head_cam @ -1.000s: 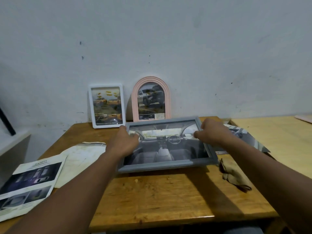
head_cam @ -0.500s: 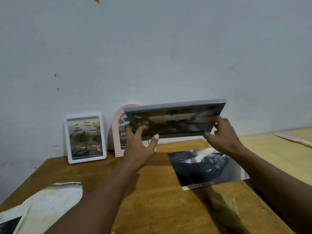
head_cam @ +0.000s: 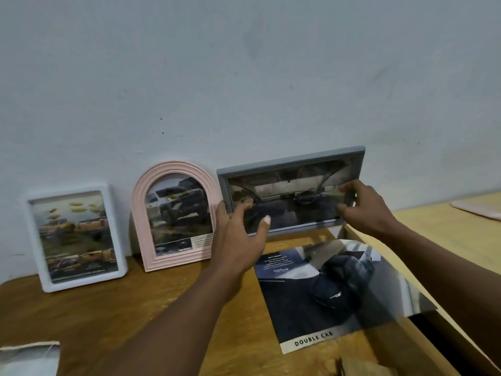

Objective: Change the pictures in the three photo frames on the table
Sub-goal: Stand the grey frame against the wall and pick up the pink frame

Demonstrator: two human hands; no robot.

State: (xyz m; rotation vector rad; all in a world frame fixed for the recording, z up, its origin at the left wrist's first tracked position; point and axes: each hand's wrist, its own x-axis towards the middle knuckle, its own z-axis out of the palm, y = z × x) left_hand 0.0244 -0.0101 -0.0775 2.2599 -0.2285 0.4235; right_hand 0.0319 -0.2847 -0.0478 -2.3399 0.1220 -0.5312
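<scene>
A grey landscape frame point(head_cam: 291, 165) with a car-interior picture stands nearly upright at the back of the wooden table point(head_cam: 95, 316), close to the wall. My left hand point(head_cam: 238, 240) holds its lower left corner, thumb on the glass. My right hand point(head_cam: 363, 207) pinches its right edge. To its left a pink arched frame point(head_cam: 143, 213) with a picture of a truck leans on the wall. Further left stands a white rectangular frame point(head_cam: 119, 240) showing yellow vehicles.
A loose glossy car picture marked "DOUBLE CAB" point(head_cam: 325, 294) lies on the table below the grey frame. A paler second table point(head_cam: 447, 234) adjoins on the right. A paper corner point(head_cam: 29, 356) shows at bottom left, a brown crumpled piece point(head_cam: 360, 367) at the bottom edge.
The grey frame has gone from lying flat before me, up off the table, to standing at the back right beside the pink frame. Both hands kept hold of it.
</scene>
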